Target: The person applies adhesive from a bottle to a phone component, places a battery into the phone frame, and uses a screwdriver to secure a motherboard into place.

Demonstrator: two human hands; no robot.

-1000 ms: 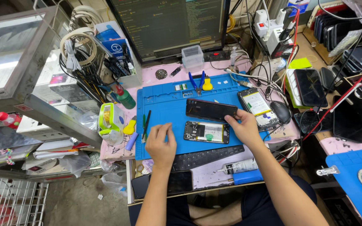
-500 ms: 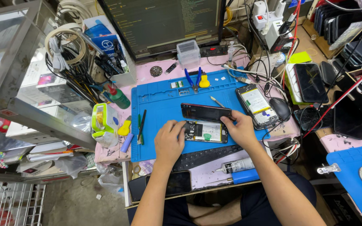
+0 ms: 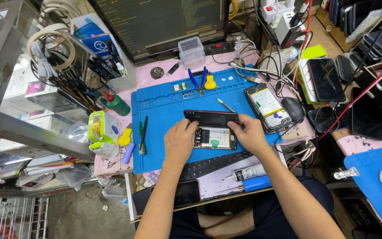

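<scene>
An opened phone [image 3: 215, 137], its insides showing, lies on the blue work mat [image 3: 164, 106]. A dark screen panel [image 3: 211, 117] lies along its far edge. My left hand [image 3: 180, 141] grips the phone and panel at their left end. My right hand [image 3: 248, 132] grips their right end, fingers curled over the panel's edge.
A second opened phone [image 3: 268, 106] and a black mouse [image 3: 293, 109] lie to the right. Blue pliers [image 3: 198, 80], tweezers [image 3: 143, 132] and a thin metal tool [image 3: 226, 105] are on the mat. A glue tube [image 3: 246, 172] and black keyboard [image 3: 215, 163] lie near me. A monitor [image 3: 164, 22] stands behind.
Both hands have closed in from the phone's sides onto its two ends. The dark panel now sits right against the opened phone.
</scene>
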